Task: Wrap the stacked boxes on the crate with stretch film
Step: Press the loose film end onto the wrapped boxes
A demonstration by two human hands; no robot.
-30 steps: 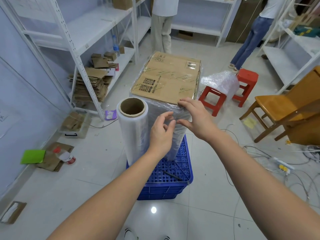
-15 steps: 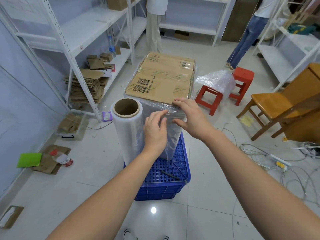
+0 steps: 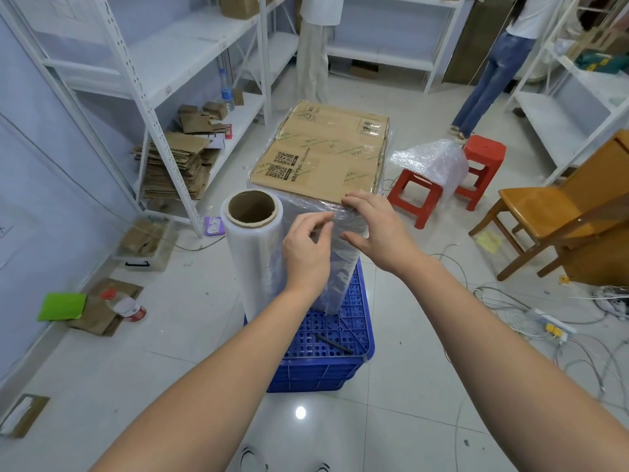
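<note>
The stacked cardboard boxes (image 3: 326, 155) stand on a blue perforated crate (image 3: 326, 338), with clear stretch film around their sides. A roll of stretch film (image 3: 253, 253) stands upright on the crate, just left of the stack. My left hand (image 3: 304, 250) touches the film on the near face with loosely bent fingers. My right hand (image 3: 377, 229) rests on the top near edge of the stack, fingers laid over the film and thumb spread below. A thin dark stick (image 3: 333, 343) lies on the crate's near part.
White shelf racks (image 3: 149, 107) with flattened cardboard (image 3: 173, 168) line the left. Red stools (image 3: 417, 199) with bubble wrap (image 3: 432, 161), and a wooden chair (image 3: 544, 212), stand right of the crate. Cables and a power strip (image 3: 551, 325) lie on the floor. Two people (image 3: 316, 46) stand at the back.
My left hand pressed flat on the film half a second ago; its fingers are now bent and lifted a little. My right hand stays on the top near edge.
</note>
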